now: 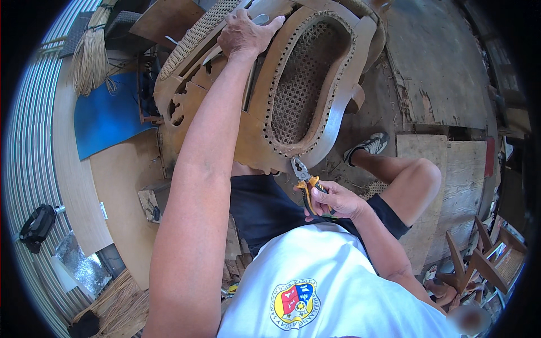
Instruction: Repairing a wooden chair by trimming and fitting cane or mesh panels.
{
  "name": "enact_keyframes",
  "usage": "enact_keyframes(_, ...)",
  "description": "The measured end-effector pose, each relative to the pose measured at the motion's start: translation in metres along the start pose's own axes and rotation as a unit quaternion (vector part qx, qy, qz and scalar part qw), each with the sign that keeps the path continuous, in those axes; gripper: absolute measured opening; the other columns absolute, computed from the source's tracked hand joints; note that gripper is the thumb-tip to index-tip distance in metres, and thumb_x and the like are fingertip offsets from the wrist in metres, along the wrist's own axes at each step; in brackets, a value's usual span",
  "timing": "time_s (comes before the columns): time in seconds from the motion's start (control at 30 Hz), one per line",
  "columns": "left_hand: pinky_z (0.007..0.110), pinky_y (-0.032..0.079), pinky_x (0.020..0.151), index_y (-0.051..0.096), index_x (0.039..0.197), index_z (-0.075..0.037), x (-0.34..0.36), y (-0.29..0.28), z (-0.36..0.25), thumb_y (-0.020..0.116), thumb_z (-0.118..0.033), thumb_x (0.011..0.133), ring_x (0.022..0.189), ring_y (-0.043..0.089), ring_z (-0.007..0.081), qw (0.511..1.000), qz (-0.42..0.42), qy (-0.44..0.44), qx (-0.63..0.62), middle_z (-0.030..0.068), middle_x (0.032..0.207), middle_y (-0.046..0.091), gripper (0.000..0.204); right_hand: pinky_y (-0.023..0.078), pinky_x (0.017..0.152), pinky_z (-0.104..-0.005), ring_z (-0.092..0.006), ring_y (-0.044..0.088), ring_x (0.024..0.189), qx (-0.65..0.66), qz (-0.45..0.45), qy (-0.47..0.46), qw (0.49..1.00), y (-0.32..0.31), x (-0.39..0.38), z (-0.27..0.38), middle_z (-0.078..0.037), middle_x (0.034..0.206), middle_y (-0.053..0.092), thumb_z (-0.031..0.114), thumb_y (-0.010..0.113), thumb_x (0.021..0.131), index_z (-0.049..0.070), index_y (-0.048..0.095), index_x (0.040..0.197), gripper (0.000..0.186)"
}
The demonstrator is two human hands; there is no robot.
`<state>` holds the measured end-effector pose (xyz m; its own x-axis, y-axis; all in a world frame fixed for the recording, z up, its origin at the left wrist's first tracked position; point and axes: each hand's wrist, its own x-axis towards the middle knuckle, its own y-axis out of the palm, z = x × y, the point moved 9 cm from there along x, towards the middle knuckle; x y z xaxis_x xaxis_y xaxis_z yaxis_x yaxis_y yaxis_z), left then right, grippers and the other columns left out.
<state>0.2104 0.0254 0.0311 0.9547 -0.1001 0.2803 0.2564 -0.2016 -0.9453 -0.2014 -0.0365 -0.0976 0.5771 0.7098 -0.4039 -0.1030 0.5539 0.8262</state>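
A brown wooden chair frame leans in front of me, with a curved opening edged by small holes. Old woven cane shows inside that opening, and torn strands hang at its lower rim. My left hand is closed over a rail at the frame's top, thumb stretched to the right. Beside it lies a rounded metal piece, partly hidden. In my right hand are combination pliers with yellow and black handles. Their jaws touch or nearly touch the frame's lower edge; I cannot tell whether they grip a strand.
Bundled cane strands hang at the upper left, above a blue sheet. A black bag is by the corrugated wall. Loose strands lie lower left. Plywood boards and a small wooden chair are at right.
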Motion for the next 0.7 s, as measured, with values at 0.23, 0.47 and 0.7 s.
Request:
enact_keyframes(0.23, 0.045, 0.056, 0.08, 0.053, 0.134, -0.009, 0.004, 0.0, 0.007, 0.061, -0.084, 0.07, 0.106, 0.067, 0.0285, 1.0, -0.013, 0.006, 0.003, 0.0164, 0.123, 0.059, 0.099, 0.06, 0.084, -0.0393, -0.022, 0.07, 0.087, 0.046, -0.047, 0.016, 0.998, 0.004, -0.004, 0.008, -0.011, 0.095, 0.067, 0.042, 0.06, 0.099, 0.002, 0.05, 0.139, 0.058)
enact_keyframes(0.47, 0.048, 0.055, 0.085, 0.055, 0.131, -0.007, -0.001, -0.019, 0.0, 0.067, -0.076, 0.071, 0.107, 0.066, 0.0348, 0.999, 0.013, -0.03, -0.006, 0.019, 0.125, 0.06, 0.092, 0.059, 0.087, -0.042, -0.0307, 0.071, 0.097, 0.075, 0.018, 0.002, 0.997, 0.011, -0.002, 0.012, -0.023, 0.117, 0.065, 0.036, 0.055, 0.102, 0.001, 0.046, 0.14, 0.052)
enact_keyframes(0.7, 0.046, 0.056, 0.082, 0.056, 0.129, -0.008, -0.006, -0.004, -0.003, 0.066, -0.079, 0.069, 0.103, 0.068, 0.0304, 1.0, 0.01, -0.006, -0.012, 0.0165, 0.126, 0.059, 0.094, 0.057, 0.086, -0.0428, -0.0281, 0.07, 0.096, 0.181, 0.111, -0.041, 0.976, 0.024, 0.008, -0.002, -0.018, 0.105, 0.069, 0.039, 0.055, 0.102, 0.0, 0.044, 0.139, 0.055)
